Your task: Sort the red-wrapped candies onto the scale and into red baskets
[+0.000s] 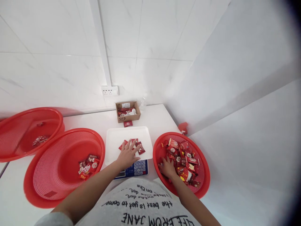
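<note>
My left hand [127,154] lies with fingers spread over several small red packets [141,148] on the white tray [115,134] of a scale. Below the tray shows the scale's blue keypad [137,168], partly covered by my left wrist. To the right, my right hand [167,168] reaches down into a red mesh basket [204,160] of red wrapped packets [178,159]. Its fingertips are among the packets at the basket's left side, and whether they grip one is hidden.
A small cardboard box [128,118] holding red packets stands behind the tray, with one red packet [128,124] before it. Left are two more red baskets, a near one [100,141] and a far one [60,117], each with some packets. A wall socket [110,91] is behind.
</note>
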The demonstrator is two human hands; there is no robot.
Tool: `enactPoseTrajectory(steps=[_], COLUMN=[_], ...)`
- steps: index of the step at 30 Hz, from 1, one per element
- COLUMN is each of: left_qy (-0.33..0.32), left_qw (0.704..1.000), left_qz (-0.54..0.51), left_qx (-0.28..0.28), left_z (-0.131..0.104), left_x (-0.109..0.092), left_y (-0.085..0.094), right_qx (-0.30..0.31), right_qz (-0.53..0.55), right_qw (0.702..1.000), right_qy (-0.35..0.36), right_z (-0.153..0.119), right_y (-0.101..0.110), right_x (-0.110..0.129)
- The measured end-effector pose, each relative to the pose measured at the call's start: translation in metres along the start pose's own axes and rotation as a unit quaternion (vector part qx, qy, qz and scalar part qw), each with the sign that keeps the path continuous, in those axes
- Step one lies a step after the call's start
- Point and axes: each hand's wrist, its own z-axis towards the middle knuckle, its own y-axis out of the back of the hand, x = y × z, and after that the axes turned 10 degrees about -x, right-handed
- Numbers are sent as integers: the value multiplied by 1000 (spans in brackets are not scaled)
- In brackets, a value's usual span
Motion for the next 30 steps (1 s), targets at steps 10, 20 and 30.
enactPoseTrajectory(steps=[10,20,30], left_qy=[-4,32,102], left_qw=[999,998,993], left_qz=[19,29,-22], left_qx=[27,-51,-54], left_z=[7,-33,-52], left_x=[7,23,17], left_y=[-13,-9,-2], right_qx=[-51,-67,-39], right_qz=[-18,-3,-18], right_qw=[993,996,999], right_qy=[107,65,34], right_z=[-19,-9,2], right_y=[8,11,8], right_x=[-5,1,4])
